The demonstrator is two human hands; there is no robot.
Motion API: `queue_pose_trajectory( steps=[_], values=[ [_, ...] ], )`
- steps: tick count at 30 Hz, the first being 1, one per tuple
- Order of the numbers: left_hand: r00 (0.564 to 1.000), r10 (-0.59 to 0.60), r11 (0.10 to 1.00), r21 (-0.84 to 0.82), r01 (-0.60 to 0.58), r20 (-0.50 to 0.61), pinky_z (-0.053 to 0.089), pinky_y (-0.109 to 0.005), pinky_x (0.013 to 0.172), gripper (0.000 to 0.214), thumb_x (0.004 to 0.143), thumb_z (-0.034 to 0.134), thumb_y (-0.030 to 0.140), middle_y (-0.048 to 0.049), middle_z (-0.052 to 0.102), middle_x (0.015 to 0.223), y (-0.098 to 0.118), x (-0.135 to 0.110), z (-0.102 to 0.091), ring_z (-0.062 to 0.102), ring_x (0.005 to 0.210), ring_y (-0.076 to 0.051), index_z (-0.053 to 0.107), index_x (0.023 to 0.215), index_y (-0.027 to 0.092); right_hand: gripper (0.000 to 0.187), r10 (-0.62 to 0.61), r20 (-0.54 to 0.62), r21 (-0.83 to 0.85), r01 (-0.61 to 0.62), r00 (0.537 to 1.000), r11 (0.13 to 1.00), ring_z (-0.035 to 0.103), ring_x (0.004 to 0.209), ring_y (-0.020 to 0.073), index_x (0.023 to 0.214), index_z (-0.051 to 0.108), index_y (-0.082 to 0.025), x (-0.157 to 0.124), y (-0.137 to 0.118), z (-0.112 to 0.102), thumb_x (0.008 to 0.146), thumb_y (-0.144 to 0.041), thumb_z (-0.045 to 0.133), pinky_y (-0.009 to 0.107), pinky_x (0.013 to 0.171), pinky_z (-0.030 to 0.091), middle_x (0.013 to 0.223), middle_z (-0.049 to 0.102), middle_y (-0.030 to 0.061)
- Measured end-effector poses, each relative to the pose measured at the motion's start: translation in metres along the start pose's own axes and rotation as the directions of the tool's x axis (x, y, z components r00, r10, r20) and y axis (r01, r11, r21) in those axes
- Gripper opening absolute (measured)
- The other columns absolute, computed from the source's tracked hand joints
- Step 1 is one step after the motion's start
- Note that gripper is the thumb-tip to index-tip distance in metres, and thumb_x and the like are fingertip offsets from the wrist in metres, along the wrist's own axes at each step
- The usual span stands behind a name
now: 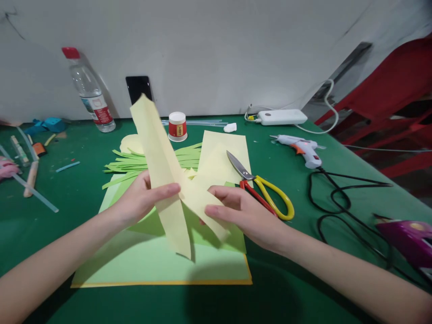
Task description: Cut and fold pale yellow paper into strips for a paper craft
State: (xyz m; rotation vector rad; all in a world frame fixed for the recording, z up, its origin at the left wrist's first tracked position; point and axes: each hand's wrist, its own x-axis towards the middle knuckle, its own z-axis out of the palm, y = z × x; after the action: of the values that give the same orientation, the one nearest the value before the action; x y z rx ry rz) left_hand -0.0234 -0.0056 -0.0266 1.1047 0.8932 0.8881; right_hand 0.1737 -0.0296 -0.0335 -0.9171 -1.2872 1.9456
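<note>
A long pale yellow paper strip point(158, 153) is held up over the green table point(84, 189), bent so that one end rises toward the wall and the other hangs down. My left hand point(141, 200) pinches it at the middle with thumb on top. My right hand point(243, 213) grips a second fold of the same yellow paper point(205, 204) between thumb and fingers. Beneath both hands lies a light green sheet point(151, 263) on a yellow one. Red and yellow scissors point(261, 186) rest just right of my right hand.
Cut green paper strips point(135, 164) and a yellow sheet point(224, 153) lie behind the hands. Farther back stand a water bottle point(89, 92), a small red cup point(177, 126) and a white power bank point(281, 117). A glue gun point(302, 148) with black cable point(337, 198) sits right; glue sticks point(30, 180) left.
</note>
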Motion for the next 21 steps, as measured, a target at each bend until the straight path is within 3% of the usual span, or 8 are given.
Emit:
queue_pose_trajectory(
  steps=[6,8,11,13,16,21],
  values=[
    [0.977,-0.117,0.957,0.283,0.062,0.180,0.053,-0.025,0.058,0.023,0.072,0.065,0.028,-0.0036,0.070,0.090,-0.002,-0.009,0.007,0.066,0.077,-0.020,0.066,0.094,0.024,0.019,-0.064,-0.001,-0.090,0.064,0.998,0.994,0.044,0.058,0.0065,0.076,0.056,-0.016,0.001,-0.001,0.003,0.075,-0.035,0.060,0.019,0.054,0.037,0.066,0.049,-0.0031],
    [0.981,-0.120,0.951,0.301,0.069,0.155,0.053,-0.024,0.060,0.021,0.074,0.062,0.029,-0.0028,0.070,0.090,-0.002,-0.011,0.014,0.066,0.079,-0.020,0.066,0.094,0.024,0.020,-0.106,-0.067,-0.205,0.091,0.992,0.975,0.043,0.052,0.0059,0.069,0.051,-0.016,-0.001,-0.002,0.004,0.076,-0.034,0.058,0.019,0.050,0.035,0.058,0.043,-0.0051],
    [0.990,-0.103,0.943,0.326,0.066,0.095,0.053,-0.023,0.065,0.025,0.073,0.064,0.028,-0.0009,0.070,0.094,-0.002,-0.014,0.022,0.065,0.084,-0.019,0.065,0.098,0.024,0.031,-0.286,-0.182,-0.420,0.188,0.941,0.888,0.030,0.044,0.0042,0.056,0.037,-0.018,-0.002,0.000,0.005,0.080,-0.031,0.052,0.019,0.043,0.027,0.049,0.029,-0.0083],
    [0.991,-0.094,0.937,0.346,0.057,0.093,0.053,-0.023,0.071,0.034,0.071,0.066,0.026,-0.0003,0.068,0.101,-0.003,-0.015,0.025,0.064,0.090,-0.019,0.062,0.105,0.025,0.029,-0.346,-0.190,-0.474,0.223,0.919,0.852,0.024,0.043,0.0045,0.058,0.035,-0.019,-0.002,0.004,0.006,0.081,-0.031,0.048,0.019,0.040,0.022,0.049,0.025,-0.0088],
    [0.994,-0.079,0.931,0.361,0.048,0.071,0.052,-0.024,0.074,0.039,0.071,0.067,0.028,-0.0007,0.066,0.106,-0.003,-0.016,0.026,0.063,0.093,-0.019,0.060,0.109,0.025,0.017,-0.261,-0.176,-0.433,0.163,0.949,0.886,0.025,0.041,0.0052,0.074,0.046,-0.019,-0.002,0.009,0.008,0.080,-0.034,0.050,0.019,0.038,0.022,0.047,0.028,-0.0095],
    [0.990,-0.141,0.934,0.336,0.124,0.027,0.052,-0.022,0.062,0.026,0.075,0.062,0.034,-0.0014,0.071,0.090,-0.002,-0.013,0.020,0.066,0.078,-0.018,0.066,0.098,0.023,0.023,-0.107,-0.189,-0.350,0.035,0.976,0.936,0.038,0.038,0.0058,0.095,0.047,-0.019,-0.002,0.009,0.012,0.077,-0.032,0.055,0.016,0.038,0.031,0.043,0.040,-0.0102]
  ],
)
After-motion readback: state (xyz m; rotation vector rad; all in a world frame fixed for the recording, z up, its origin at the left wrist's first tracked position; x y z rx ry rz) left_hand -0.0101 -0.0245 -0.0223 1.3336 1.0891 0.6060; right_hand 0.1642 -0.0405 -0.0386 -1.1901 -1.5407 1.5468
